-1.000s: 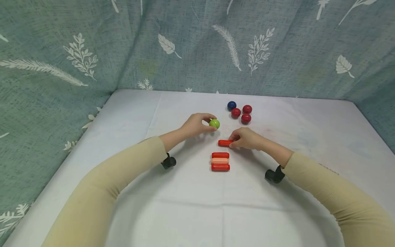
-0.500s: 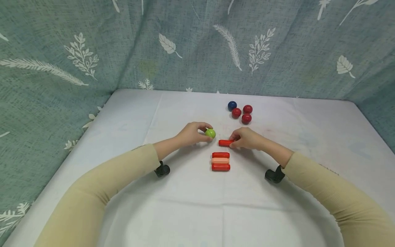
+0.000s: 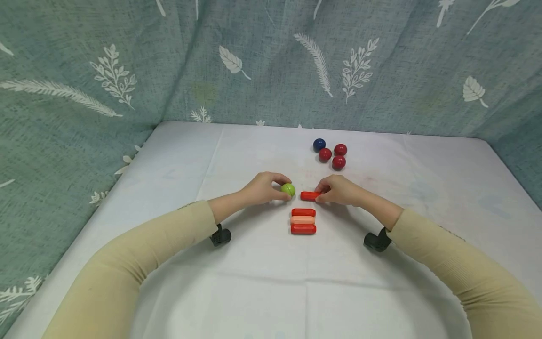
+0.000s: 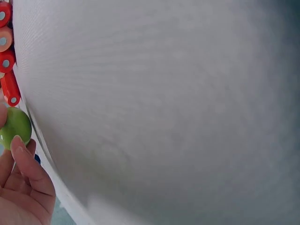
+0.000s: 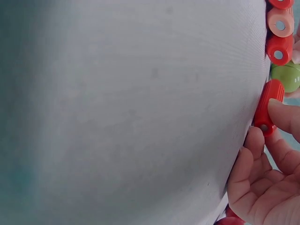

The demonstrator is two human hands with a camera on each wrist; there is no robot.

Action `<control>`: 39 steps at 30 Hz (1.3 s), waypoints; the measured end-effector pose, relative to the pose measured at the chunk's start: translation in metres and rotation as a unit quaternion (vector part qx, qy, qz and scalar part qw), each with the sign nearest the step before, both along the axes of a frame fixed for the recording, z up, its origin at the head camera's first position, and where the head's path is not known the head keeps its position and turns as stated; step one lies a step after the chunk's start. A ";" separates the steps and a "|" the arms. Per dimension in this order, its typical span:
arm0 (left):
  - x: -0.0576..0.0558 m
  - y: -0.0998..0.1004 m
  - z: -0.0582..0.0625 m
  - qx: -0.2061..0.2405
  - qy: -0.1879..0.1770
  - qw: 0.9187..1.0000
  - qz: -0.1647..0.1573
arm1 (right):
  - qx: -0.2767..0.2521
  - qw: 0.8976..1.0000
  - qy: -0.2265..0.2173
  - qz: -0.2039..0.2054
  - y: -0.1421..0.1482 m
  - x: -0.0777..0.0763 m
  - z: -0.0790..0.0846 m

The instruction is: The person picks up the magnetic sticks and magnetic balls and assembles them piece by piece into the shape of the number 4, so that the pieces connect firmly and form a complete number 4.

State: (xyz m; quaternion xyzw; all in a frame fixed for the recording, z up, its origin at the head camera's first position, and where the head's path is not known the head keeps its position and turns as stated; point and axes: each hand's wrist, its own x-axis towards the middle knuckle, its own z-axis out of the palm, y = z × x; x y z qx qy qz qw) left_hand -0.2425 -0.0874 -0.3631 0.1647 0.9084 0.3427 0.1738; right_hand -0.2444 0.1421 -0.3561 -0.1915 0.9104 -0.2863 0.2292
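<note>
at the centre of the frame, a person's left hand (image 3: 266, 189) pinches a glossy lime-green ball (image 3: 288, 189) between fingers and thumb; just right of it, the right hand (image 3: 342, 190) pinches a short red plastic-looking rod (image 3: 309, 196) toward its right end. a narrow gap parts them. lining the two up would probably go best with the rod steady and level, its free left end facing the ball, fingers clear between. three red and peach rods (image 3: 302, 220) lie side by side just below; three shiny red balls (image 3: 325, 155) and a dark-blue ball (image 3: 319, 145) sit right of upper centre. the counter (image 3: 254, 296) wears creased white cloth; behind hangs blue-green fabric (image 3: 271, 70) printed with white leaves.
</note>
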 end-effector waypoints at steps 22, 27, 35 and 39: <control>0.002 0.000 0.000 -0.007 -0.024 1.000 0.011 | 0.001 1.000 0.014 -0.015 0.002 0.002 0.005; 0.002 0.000 0.002 -0.006 -0.024 1.000 0.013 | -0.003 1.000 0.022 -0.014 0.003 -0.002 0.003; 0.001 -0.001 0.002 -0.006 -0.019 1.000 0.006 | -0.009 1.000 0.027 -0.003 0.001 -0.003 0.007; 0.002 -0.001 0.004 -0.007 -0.015 1.000 0.002 | -0.005 1.000 0.029 0.004 -0.002 -0.003 0.008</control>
